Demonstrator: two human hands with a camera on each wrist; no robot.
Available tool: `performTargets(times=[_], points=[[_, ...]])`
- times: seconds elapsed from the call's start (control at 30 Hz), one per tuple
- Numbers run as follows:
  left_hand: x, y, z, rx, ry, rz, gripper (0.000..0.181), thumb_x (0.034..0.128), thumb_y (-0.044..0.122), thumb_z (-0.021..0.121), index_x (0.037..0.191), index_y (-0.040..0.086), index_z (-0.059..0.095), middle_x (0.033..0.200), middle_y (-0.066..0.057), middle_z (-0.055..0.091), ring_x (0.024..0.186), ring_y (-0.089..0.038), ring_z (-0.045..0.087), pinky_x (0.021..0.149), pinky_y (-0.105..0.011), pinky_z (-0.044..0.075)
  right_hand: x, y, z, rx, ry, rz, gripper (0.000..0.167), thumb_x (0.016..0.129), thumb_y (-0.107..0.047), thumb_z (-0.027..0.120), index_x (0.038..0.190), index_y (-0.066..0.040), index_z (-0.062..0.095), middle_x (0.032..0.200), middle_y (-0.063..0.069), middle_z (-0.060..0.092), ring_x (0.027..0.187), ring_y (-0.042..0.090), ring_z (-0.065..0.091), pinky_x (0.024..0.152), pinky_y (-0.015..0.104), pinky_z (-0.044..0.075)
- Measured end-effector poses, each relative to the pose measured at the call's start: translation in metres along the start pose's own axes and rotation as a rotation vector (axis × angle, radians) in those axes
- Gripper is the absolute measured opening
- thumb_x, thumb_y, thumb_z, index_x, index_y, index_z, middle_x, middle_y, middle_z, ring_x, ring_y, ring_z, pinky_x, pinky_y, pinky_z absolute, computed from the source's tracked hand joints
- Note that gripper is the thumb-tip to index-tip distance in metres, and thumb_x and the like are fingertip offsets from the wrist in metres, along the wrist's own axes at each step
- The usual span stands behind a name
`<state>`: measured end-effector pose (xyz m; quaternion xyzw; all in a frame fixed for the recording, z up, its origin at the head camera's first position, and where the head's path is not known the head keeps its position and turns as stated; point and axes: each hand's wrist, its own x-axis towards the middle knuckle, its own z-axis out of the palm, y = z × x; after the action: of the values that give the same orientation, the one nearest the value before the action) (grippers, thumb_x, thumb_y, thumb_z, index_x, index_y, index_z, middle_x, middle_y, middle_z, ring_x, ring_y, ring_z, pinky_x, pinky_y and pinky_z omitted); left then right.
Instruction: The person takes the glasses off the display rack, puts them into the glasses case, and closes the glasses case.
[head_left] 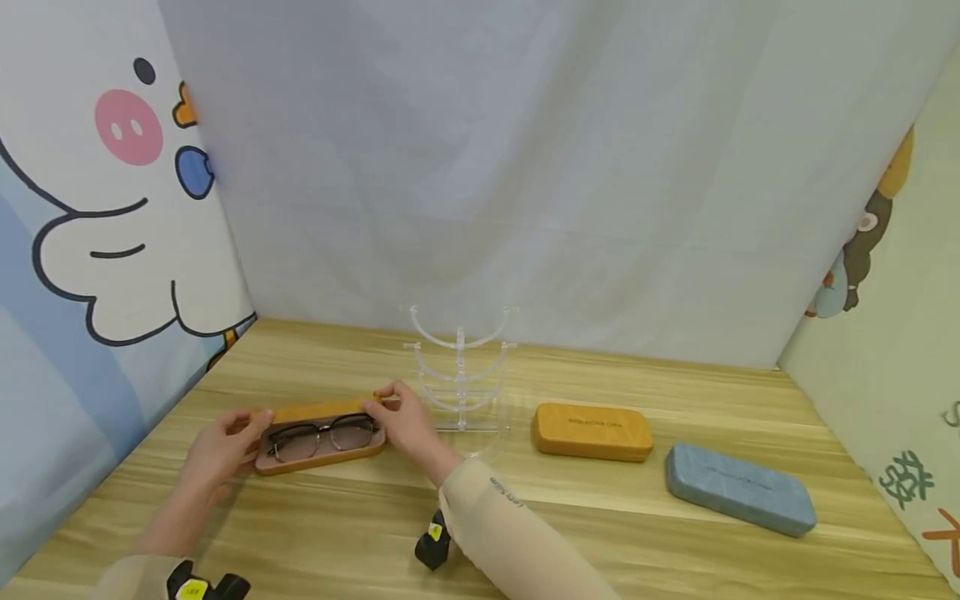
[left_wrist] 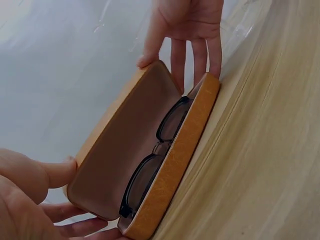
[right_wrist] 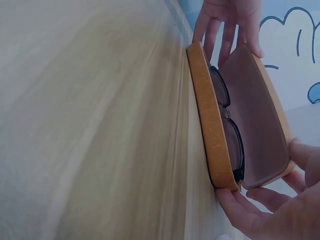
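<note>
A tan-orange glasses case with a mauve lining stands partly open on the table at the left. Inside it lies a pair of black-rimmed glasses, folded, lenses along the case's length. My left hand holds the left end of the case, its thumb on the lid's edge and its fingers round the end. At the opposite end, my right hand grips in the same way, thumb on the lid and fingers against the end and base. Both wrist views show the lid tilted up over the glasses.
A clear tiered display stand stands just behind and right of my right hand. Farther right lie a closed orange glasses case and a closed blue glasses case. A grey curtain hangs along the table's back edge.
</note>
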<state>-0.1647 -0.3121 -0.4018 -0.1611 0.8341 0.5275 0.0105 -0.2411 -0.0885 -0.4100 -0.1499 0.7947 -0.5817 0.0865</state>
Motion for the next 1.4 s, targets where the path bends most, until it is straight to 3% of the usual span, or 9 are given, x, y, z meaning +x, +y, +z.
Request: performTargets(times=[0.13,0.3,0.67,0.73,0.83,0.9,0.97,1.27,1.4], points=[[0.0,-0.002,-0.003,-0.05,-0.051,0.024,0.077,0.0934,0.047,0.038,0.143,-0.006,0.012,0.141,-0.031,0.022,0.127,-0.044,0.03,0.088,-0.041,0.048,-0.002,-0.002,0.0,0.001,-0.006,0.0,0.025,0.088,-0.029,0.06,0.104,-0.009,0.057,0.115,0.012,0.061,0.105,0.023,0.058,0.067,0.027,0.049],[-0.001,-0.004,-0.006,-0.039,-0.091,0.057,0.076,0.0942,0.044,0.039,0.142,-0.009,0.011,0.143,-0.035,0.014,0.128,-0.045,0.029,0.088,-0.04,0.048,-0.005,-0.003,0.001,-0.001,-0.017,0.007,0.023,0.088,-0.026,0.06,0.103,-0.009,0.055,0.118,0.013,0.058,0.105,0.025,0.057,0.06,0.024,0.047],[0.003,-0.013,-0.01,-0.059,-0.128,0.078,0.076,0.0936,0.043,0.043,0.142,-0.007,0.012,0.145,-0.033,0.009,0.13,-0.04,0.025,0.087,-0.035,0.049,-0.004,0.0,0.003,-0.124,-0.016,-0.044,0.031,0.089,-0.025,0.058,0.117,-0.011,0.061,0.119,0.009,0.058,0.104,0.02,0.054,0.07,0.024,0.045],[0.003,-0.015,-0.01,-0.054,-0.121,0.085,0.075,0.0934,0.042,0.045,0.142,-0.006,0.014,0.145,-0.032,0.011,0.127,-0.036,0.032,0.085,-0.032,0.05,-0.004,-0.001,0.003,-0.12,-0.017,-0.04,0.031,0.089,-0.025,0.058,0.116,-0.011,0.062,0.119,0.008,0.058,0.106,0.02,0.053,0.072,0.025,0.045],[0.002,-0.016,-0.01,-0.056,-0.109,0.105,0.075,0.0923,0.041,0.048,0.141,-0.007,0.017,0.145,-0.032,0.013,0.108,-0.009,0.05,0.083,-0.028,0.051,-0.005,-0.001,0.002,-0.111,-0.019,-0.036,0.03,0.089,-0.026,0.058,0.116,-0.012,0.062,0.119,0.007,0.058,0.112,0.022,0.052,0.078,0.028,0.046],[0.002,-0.016,-0.009,-0.059,-0.098,0.116,0.075,0.0914,0.04,0.05,0.14,-0.007,0.019,0.145,-0.031,0.016,0.094,0.007,0.049,0.081,-0.026,0.051,-0.005,0.0,0.001,-0.11,-0.024,-0.032,0.03,0.089,-0.026,0.058,0.116,-0.012,0.062,0.12,0.005,0.058,0.114,0.022,0.051,0.082,0.031,0.046],[0.002,-0.016,-0.008,-0.075,-0.091,0.124,0.074,0.0909,0.038,0.052,0.14,-0.007,0.02,0.145,-0.031,0.017,0.085,0.015,0.046,0.078,-0.024,0.051,-0.005,0.0,0.001,-0.12,-0.024,-0.037,0.03,0.089,-0.026,0.058,0.116,-0.013,0.062,0.121,0.004,0.058,0.116,0.021,0.05,0.086,0.032,0.045],[0.003,-0.017,-0.009,-0.032,-0.062,0.092,0.075,0.0879,0.039,0.057,0.139,-0.005,0.026,0.144,-0.028,0.022,0.082,0.01,0.053,0.074,-0.02,0.05,-0.006,0.003,0.0,-0.184,-0.017,-0.097,0.031,0.089,-0.023,0.059,0.117,-0.012,0.062,0.123,0.005,0.058,0.118,0.02,0.05,0.095,0.034,0.043],[0.003,-0.019,-0.009,0.097,-0.031,0.081,0.075,0.0841,0.048,0.058,0.135,-0.004,0.037,0.142,-0.028,0.028,0.105,-0.018,0.057,0.087,-0.035,0.047,-0.009,0.005,0.001,-0.221,-0.024,-0.09,0.028,0.087,-0.02,0.061,0.113,-0.01,0.065,0.116,0.004,0.063,0.112,0.02,0.055,0.089,0.029,0.047]])
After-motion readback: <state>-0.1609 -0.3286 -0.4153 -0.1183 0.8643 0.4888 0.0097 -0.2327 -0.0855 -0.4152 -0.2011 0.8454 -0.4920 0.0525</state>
